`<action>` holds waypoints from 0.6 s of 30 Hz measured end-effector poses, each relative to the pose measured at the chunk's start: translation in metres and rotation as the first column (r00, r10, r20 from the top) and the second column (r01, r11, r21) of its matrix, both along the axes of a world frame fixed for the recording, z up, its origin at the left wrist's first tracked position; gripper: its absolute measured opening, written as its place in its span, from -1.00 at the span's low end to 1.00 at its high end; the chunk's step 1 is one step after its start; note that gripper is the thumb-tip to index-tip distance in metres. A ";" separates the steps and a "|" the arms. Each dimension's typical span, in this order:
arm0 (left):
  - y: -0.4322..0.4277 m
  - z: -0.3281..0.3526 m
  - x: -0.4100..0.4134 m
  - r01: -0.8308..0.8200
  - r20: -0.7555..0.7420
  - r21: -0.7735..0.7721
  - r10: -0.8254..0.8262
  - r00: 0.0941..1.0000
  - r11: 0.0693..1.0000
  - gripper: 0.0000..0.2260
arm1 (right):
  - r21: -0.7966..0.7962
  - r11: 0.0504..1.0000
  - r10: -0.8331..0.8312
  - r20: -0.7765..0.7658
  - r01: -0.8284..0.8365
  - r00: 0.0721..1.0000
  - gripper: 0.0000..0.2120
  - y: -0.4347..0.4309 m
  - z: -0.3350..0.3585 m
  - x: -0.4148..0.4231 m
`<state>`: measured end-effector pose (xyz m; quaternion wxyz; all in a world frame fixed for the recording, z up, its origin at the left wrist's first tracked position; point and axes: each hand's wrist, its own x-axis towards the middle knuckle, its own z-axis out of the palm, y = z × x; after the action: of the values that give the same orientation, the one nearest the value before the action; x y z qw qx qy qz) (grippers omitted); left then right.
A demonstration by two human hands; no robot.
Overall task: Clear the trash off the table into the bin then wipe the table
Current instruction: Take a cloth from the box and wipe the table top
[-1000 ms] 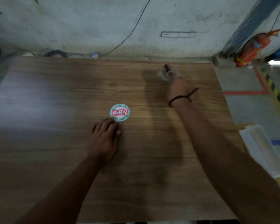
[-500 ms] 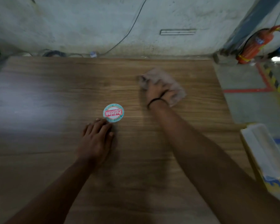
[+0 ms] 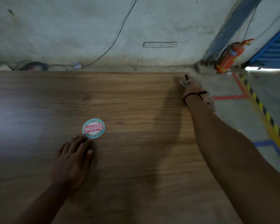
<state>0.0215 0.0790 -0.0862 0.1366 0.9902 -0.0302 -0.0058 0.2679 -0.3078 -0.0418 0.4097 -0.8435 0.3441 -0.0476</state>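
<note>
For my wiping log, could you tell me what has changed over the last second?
The right hand swept the cloth in toward the table's middle, then back out to the far right corner, keeping its grip. The left hand stayed flat beside the round sticker.

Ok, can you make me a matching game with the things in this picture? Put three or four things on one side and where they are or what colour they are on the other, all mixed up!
Things:
1. round sticker
2. cloth
3. left hand
4. fire extinguisher

Places and colours:
A. orange-red, leaning by the wall beyond the table
B. flat on the table, just below the sticker
C. red and white with a teal rim, mid-table
D. bunched in the right hand at the table's far right corner

Pairs: 1-C, 2-D, 3-B, 4-A
</note>
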 end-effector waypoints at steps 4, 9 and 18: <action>0.000 -0.001 0.000 -0.008 0.000 0.018 0.008 1.000 1.000 -0.54 | -0.221 0.972 -0.136 -0.231 0.085 0.963 -0.35 0.007 -0.048 0.027; 0.000 -0.003 0.001 0.001 -0.017 0.021 0.000 1.000 1.000 -0.51 | -0.187 0.924 0.262 -0.323 -0.333 0.909 -0.39 0.152 -0.030 -0.014; 0.003 0.001 0.001 0.011 -0.076 -0.006 -0.011 0.997 1.000 -0.46 | -0.149 0.889 0.446 0.071 -0.432 0.892 -0.64 0.171 0.023 0.023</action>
<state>0.0222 0.0824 -0.0849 0.1403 0.9887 -0.0304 -0.0440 0.2913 -0.1370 -0.0193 0.3717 -0.9205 0.1191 -0.0193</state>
